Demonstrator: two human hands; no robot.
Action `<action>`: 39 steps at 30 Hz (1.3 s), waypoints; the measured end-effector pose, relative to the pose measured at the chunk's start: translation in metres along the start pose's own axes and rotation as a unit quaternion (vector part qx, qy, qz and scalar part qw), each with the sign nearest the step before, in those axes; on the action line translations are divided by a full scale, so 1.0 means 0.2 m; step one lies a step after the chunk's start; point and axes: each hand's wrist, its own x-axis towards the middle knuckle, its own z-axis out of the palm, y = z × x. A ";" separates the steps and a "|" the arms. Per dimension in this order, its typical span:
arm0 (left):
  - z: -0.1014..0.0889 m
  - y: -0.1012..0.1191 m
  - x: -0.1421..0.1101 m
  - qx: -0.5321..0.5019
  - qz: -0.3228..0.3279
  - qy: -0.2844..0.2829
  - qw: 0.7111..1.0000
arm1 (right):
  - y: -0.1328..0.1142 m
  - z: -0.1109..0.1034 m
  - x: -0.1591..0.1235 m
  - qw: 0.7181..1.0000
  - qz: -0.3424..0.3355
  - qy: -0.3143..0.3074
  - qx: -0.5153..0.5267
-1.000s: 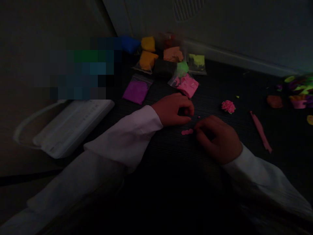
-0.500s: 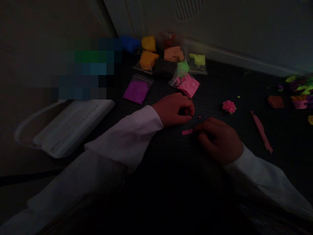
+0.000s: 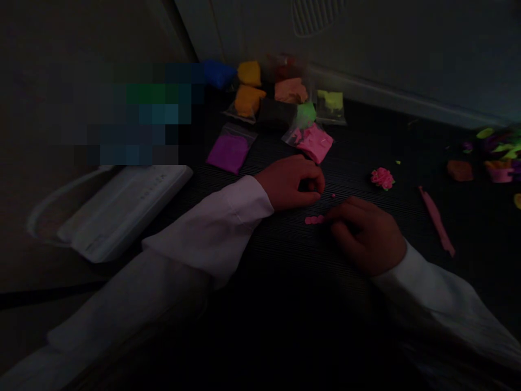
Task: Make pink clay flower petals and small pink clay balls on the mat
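Observation:
A short strip of flat pink clay discs (image 3: 313, 220), overlapping in a row, lies on the dark table. My right hand (image 3: 366, 233) is closed, with its fingertips down on the strip's right end, hiding that end. Just above and left of the strip, my left hand (image 3: 291, 184) rests with curled fingers and the thumb close to them; what they hold, if anything, is hidden. Between the two hands sits a tiny pink clay ball (image 3: 333, 195). A pink clay flower (image 3: 382, 178) with green bits stands beyond my right hand, and a pink modelling tool (image 3: 437, 220) lies to its right.
Bags of coloured clay, among them a pink bag (image 3: 313, 142) and a purple bag (image 3: 230, 152), lie at the back. A white power strip (image 3: 130, 212) with a cable is on the left. A brown lump (image 3: 459, 170) and small clay pieces (image 3: 500, 169) stand far right.
My right fingertips have shifted slightly onto the strip's end, and one more disc shows in the row. My left hand has stayed put. The view has drifted slightly.

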 end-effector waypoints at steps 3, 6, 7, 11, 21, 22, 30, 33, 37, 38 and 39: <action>0.00 0.00 0.00 0.001 0.002 -0.001 1.000 | 0.00 0.00 0.00 1.000 -0.005 -0.005 0.010; 0.00 0.00 0.00 0.003 0.005 0.001 1.000 | 0.00 0.00 0.00 1.000 -0.016 -0.022 0.008; 0.00 0.00 0.00 0.003 0.005 0.002 1.000 | 0.00 0.00 0.00 1.000 -0.017 -0.024 0.007; 0.00 0.00 0.00 0.006 0.004 0.006 1.000 | 0.00 0.00 0.00 1.000 -0.018 -0.019 0.011; 0.00 0.00 0.00 -0.001 -0.006 0.013 1.000 | 0.00 0.01 -0.01 0.999 -0.033 -0.017 0.007; 0.00 0.00 0.00 -0.003 -0.009 0.015 1.000 | 0.00 0.00 -0.01 0.999 -0.035 -0.018 0.006; 0.00 0.01 0.00 -0.031 -0.039 0.032 0.998 | 0.09 0.01 0.03 0.987 0.019 0.152 -0.051; 0.00 0.01 0.00 -0.039 -0.048 0.036 0.997 | 0.13 0.04 0.05 0.986 -0.003 0.139 -0.088; 0.00 0.01 0.00 -0.052 -0.061 0.036 0.996 | 0.14 0.05 0.06 0.987 -0.008 0.131 -0.089; 0.00 0.01 0.00 -0.053 -0.062 0.034 0.996 | 0.13 0.04 0.06 0.988 -0.008 0.130 -0.081; -0.01 0.01 0.00 -0.052 -0.062 0.033 0.996 | 0.13 0.04 0.06 0.989 -0.008 0.131 -0.073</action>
